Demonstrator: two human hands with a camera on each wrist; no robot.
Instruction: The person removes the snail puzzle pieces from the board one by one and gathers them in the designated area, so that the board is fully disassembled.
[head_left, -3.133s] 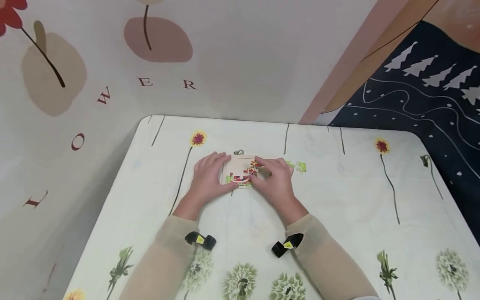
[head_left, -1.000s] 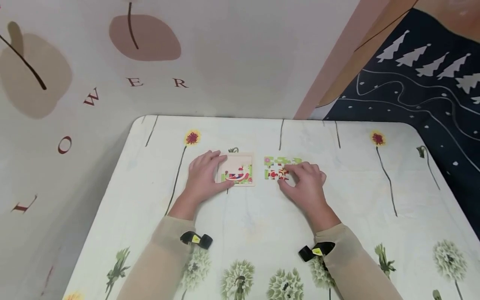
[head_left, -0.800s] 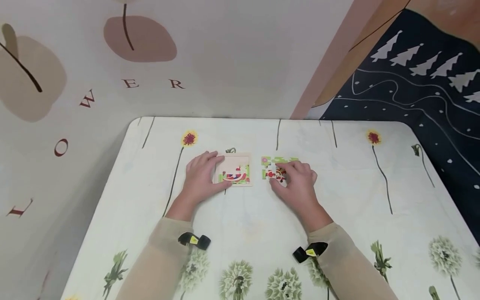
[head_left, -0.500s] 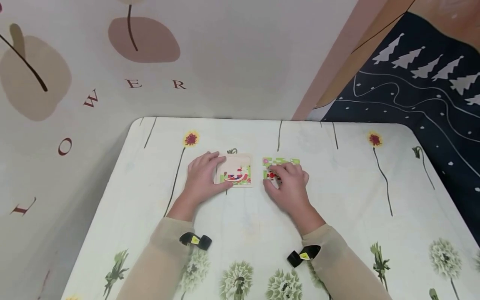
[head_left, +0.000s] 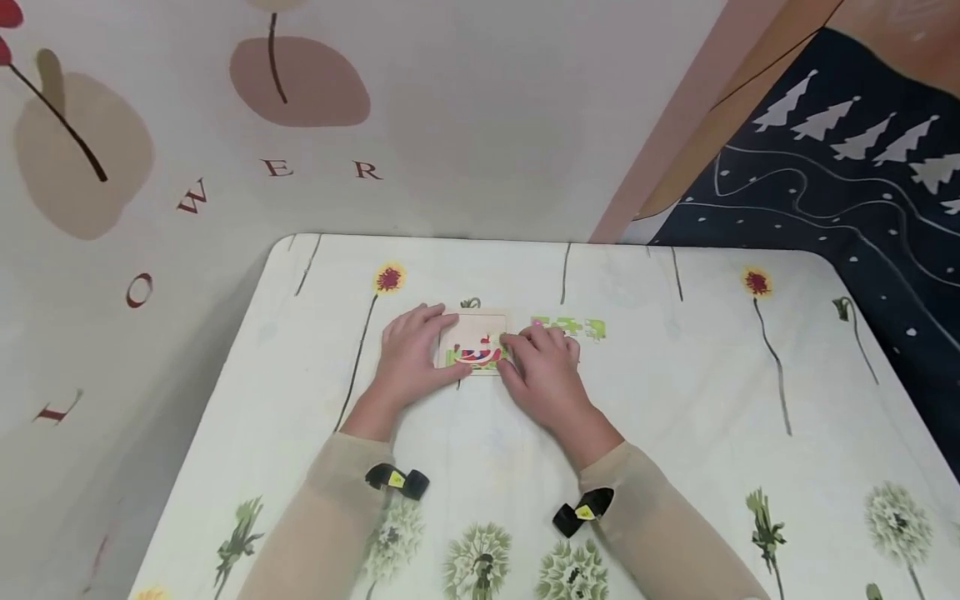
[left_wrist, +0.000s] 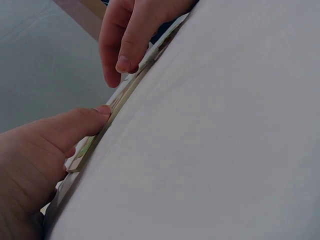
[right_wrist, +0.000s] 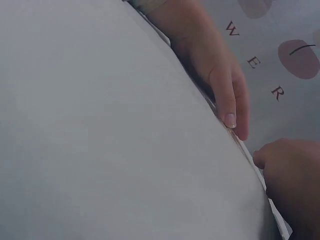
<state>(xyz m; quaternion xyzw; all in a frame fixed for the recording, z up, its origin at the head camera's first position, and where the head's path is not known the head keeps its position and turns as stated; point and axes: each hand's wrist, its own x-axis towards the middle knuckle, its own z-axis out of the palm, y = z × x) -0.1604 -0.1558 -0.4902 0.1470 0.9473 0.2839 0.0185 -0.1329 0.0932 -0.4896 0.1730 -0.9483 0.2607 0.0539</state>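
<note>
A small square wooden puzzle tray (head_left: 477, 320) lies on the table, its lower part filled with green, red and white picture pieces and its upper part bare wood. My left hand (head_left: 407, 350) grips it from the left, index finger at the far edge and thumb near the front edge. The left wrist view shows that thumb (left_wrist: 92, 117) pressed on the tray's rim. My right hand (head_left: 546, 367) is at the tray's right edge, thumb and index finger curved towards each other. I cannot tell whether a piece is between those fingertips.
Loose green puzzle pieces (head_left: 570, 325) lie just right of the tray, partly behind my right hand. The white flower-printed tablecloth (head_left: 675, 375) runs back to a pale wall (head_left: 480, 167) with lettering. A dark printed panel (head_left: 847, 192) stands at the back right.
The right hand has moved left from the loose pieces to the tray's right edge. Red pieces visible beside it earlier are now out of sight. My left hand keeps its hold on the tray.
</note>
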